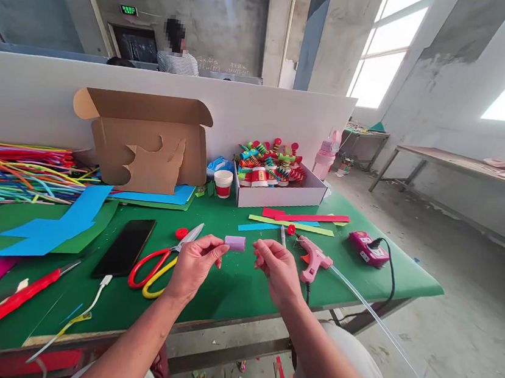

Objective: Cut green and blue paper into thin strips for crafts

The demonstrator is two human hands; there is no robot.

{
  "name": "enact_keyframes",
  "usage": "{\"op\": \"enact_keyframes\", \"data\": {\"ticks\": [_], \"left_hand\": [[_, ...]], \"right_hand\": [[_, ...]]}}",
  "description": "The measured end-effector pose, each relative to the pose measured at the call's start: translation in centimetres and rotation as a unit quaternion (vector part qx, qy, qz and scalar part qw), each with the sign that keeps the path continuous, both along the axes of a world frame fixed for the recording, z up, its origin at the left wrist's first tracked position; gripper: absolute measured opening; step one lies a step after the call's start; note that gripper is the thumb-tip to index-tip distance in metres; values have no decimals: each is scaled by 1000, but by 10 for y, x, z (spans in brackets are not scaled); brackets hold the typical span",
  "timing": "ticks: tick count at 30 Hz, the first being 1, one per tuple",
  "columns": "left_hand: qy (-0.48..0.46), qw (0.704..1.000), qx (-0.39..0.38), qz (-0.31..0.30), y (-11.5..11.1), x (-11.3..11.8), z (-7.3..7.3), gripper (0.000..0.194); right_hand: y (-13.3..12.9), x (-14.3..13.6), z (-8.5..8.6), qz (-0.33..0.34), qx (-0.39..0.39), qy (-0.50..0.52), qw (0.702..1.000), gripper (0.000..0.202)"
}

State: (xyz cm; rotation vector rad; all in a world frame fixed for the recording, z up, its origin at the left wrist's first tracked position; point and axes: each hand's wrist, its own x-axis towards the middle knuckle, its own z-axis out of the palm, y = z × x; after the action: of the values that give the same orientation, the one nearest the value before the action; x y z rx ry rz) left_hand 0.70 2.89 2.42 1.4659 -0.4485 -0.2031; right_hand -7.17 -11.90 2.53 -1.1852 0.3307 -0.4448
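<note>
Between the thumb and fingers of my left hand (194,266) is a small purple tube (235,244), held level by its left end above the green table. My right hand (277,269) is pinched closed just right of the tube's end, apart from it; whatever its fingertips hold is too small to make out. Scissors (160,268) with one red and one yellow handle lie beside my left hand, near a small red disc (181,233). Right of my right hand rests a pink glue gun (316,259) with a long clear glue stick (370,314) reaching past the table edge.
Paper strips (306,218) lie behind my hands, before a white box (279,197) of colourful figures. Paper cups (222,183), an open cardboard box (148,139), a phone (124,248), a red-handled knife (18,301), pipe cleaners (19,176) and a power strip (368,248) surround them.
</note>
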Motion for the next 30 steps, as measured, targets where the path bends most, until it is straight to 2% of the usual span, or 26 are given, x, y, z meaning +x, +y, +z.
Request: {"op": "enact_keyframes", "data": {"ticks": [3, 7, 12, 14, 17, 20, 22, 24, 25, 27, 30], "left_hand": [[7, 1000, 6, -12, -3, -3, -4, 35], [35, 999, -2, -18, -6, -5, -7, 36], [176, 977, -109, -48, -8, -2, -7, 42], [231, 959, -148, -69, -9, -1, -9, 40], [279, 939, -172, -104, -14, -5, -16, 35], [287, 938, -143, -133, -17, -10, -23, 40], [219, 966, -73, -118, -15, -11, -25, 44], [61, 997, 19, -54, -9, -8, -24, 49], [-37, 997, 61, -18, -6, -7, -22, 52], [-219, 966, 136, 17, 0, -5, -18, 56], [-401, 884, 239, -32, 3, -8, -16, 64]], "right_hand": [[4, -2, -1, 33, -53, -5, 998, 36], [5, -2, -4, 34, -92, 3, 995, 40], [2, 2, -7, -15, -88, -17, 996, 51], [4, 2, -7, 14, -111, -58, 992, 50], [10, 0, -8, 95, -154, -111, 977, 65], [14, -2, -10, 122, -183, -106, 970, 50], [13, -2, -11, 106, -204, -87, 969, 38], [12, -1, -12, 79, -230, -68, 968, 29], [11, -1, -12, 71, -237, -60, 967, 24], [11, -1, -12, 81, -233, -44, 968, 18], [12, -1, -14, 101, -235, -25, 966, 13]]}}
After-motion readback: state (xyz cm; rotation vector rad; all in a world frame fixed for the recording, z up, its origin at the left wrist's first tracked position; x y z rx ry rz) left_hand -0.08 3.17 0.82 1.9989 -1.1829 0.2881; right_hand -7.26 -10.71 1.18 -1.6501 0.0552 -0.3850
